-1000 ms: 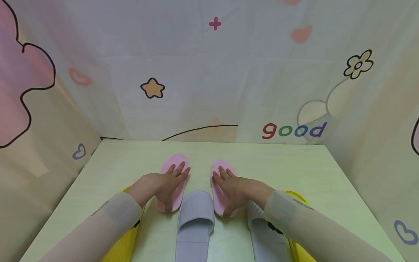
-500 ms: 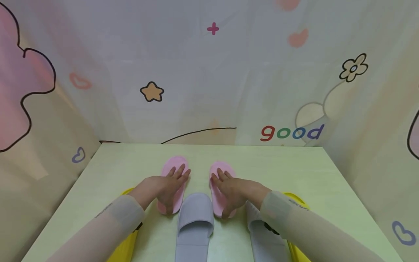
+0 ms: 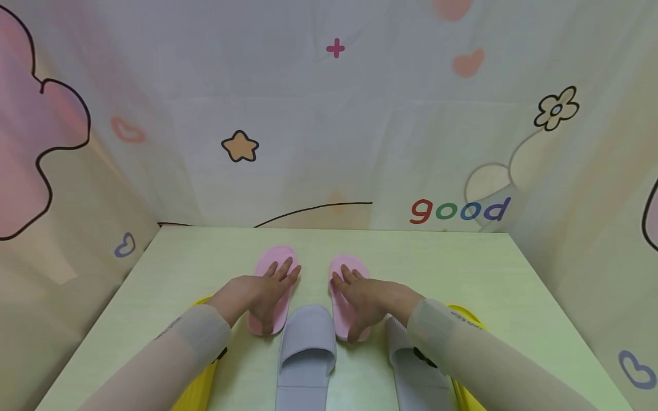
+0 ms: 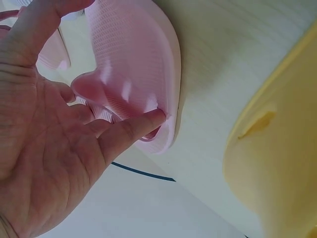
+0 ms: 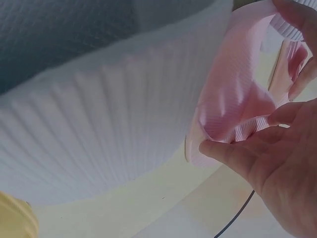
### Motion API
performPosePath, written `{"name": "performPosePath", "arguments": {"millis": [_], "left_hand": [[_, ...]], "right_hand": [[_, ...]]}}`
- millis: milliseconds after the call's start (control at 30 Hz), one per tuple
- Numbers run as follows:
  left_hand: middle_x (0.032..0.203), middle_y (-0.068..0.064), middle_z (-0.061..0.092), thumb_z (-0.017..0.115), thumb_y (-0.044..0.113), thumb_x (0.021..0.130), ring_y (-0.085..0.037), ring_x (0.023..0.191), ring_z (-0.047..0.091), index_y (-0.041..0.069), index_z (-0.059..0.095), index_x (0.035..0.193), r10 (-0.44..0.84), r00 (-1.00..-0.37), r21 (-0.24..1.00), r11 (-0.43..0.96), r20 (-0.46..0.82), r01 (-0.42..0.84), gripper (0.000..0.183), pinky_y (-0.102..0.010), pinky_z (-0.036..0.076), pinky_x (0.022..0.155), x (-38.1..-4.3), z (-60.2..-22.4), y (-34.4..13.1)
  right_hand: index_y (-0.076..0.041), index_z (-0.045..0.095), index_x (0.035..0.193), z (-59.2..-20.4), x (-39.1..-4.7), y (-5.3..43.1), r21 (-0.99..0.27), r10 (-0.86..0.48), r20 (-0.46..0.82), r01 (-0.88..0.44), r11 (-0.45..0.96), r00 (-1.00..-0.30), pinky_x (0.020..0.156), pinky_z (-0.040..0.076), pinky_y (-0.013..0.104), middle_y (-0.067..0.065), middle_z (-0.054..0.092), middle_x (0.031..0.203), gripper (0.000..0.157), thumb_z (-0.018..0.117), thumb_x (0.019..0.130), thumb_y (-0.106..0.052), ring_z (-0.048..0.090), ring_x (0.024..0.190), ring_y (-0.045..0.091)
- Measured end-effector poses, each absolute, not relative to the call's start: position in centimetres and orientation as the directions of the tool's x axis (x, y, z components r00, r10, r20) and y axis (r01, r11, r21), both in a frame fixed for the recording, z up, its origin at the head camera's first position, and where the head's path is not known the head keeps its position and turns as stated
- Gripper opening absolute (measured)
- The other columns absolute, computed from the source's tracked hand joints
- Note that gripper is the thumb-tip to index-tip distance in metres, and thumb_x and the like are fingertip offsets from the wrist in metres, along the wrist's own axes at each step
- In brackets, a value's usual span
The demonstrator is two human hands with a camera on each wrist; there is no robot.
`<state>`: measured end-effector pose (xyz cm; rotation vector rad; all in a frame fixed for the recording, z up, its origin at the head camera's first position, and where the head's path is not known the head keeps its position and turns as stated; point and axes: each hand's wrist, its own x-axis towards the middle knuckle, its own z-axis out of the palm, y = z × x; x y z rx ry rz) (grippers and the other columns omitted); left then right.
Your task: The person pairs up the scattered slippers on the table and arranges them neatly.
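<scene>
Slippers [image 3: 282, 308] in pink, a pair, sit side by side in the middle of the desk [image 3: 437, 262], with a gap between them. The left hand [image 3: 264, 292] is on the left pink slipper [image 4: 129, 44], and the right hand [image 3: 367, 297] is on the right pink slipper [image 3: 341, 308]. Both hands are spread wide. The fingers are nearly straight over the far part, and each thumb goes to the near end, so the hands touch the pair but do not wrap tight around it. One gray slipper [image 3: 308, 337] pokes its tip between the near ends of the pink pair, and a second gray slipper [image 3: 421, 388] is partly under the right sleeve [image 3: 483, 348]. A yellow shoe [image 3: 195, 388] is by the left sleeve [image 3: 169, 354], and a second yellow shoe [image 3: 469, 394] is by the right. I think the step now is lining up the pink pair. If it sits right, the next move calls for both hands to lift off gently, without bumping the gray one.
</scene>
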<state>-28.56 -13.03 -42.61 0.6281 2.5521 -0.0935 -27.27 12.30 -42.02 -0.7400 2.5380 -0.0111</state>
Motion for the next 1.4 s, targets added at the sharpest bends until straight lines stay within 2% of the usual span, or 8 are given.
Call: {"name": "performPosePath", "arguments": {"millis": [300, 533, 1000, 1400], "left_hand": [[0.176, -0.012, -0.011, 0.099, 0.028, 0.065, -0.040, 0.162, 0.001, 0.016, 0.000, 0.168, 0.423, -0.760, 0.063, 0.889, -0.493, 0.453, 0.143, -0.066, 0.040, 0.114, -28.7, -42.4, -12.7], [0.175, -0.013, -0.012, 0.099, 0.027, 0.066, -0.040, 0.162, 0.001, 0.015, -0.001, 0.168, 0.421, -0.763, 0.053, 0.888, -0.491, 0.456, 0.144, -0.066, 0.042, 0.112, -28.9, -42.3, -12.8], [0.175, -0.012, -0.012, 0.099, 0.028, 0.066, -0.039, 0.162, 0.000, 0.017, -0.002, 0.168, 0.417, -0.769, 0.054, 0.892, -0.485, 0.450, 0.144, -0.064, 0.038, 0.116, -29.7, -42.2, -12.6], [0.175, -0.013, -0.014, 0.097, 0.029, 0.069, -0.042, 0.162, -0.002, 0.015, -0.003, 0.168, 0.421, -0.767, 0.064, 0.891, -0.484, 0.449, 0.141, -0.065, 0.037, 0.117, -29.8, -41.9, -12.7]], "right_hand": [[-0.013, 0.010, 0.168, -42.1, -27.5, 12.3, -0.145, -0.495, -0.452, -0.486, 0.862, -0.742, 0.130, 0.020, 0.047, 0.012, 0.000, 0.176, 0.133, 0.093, 0.072, -0.050, 0.007, 0.163, 0.032], [-0.011, 0.010, 0.168, -42.4, -27.8, 12.0, -0.141, -0.504, -0.444, -0.498, 0.856, -0.741, 0.130, 0.019, 0.047, 0.014, 0.000, 0.176, 0.132, 0.092, 0.072, -0.050, 0.008, 0.163, 0.033], [-0.012, 0.007, 0.168, -42.4, -28.6, 12.1, -0.118, -0.496, -0.451, -0.501, 0.857, -0.742, 0.131, 0.018, 0.047, 0.013, -0.002, 0.176, 0.132, 0.091, 0.073, -0.051, 0.006, 0.163, 0.033], [-0.012, 0.005, 0.168, -42.8, -29.7, 12.6, -0.146, -0.532, -0.409, -0.522, 0.840, -0.741, 0.130, 0.018, 0.049, 0.015, -0.005, 0.176, 0.134, 0.091, 0.073, -0.050, 0.004, 0.163, 0.036]]}}
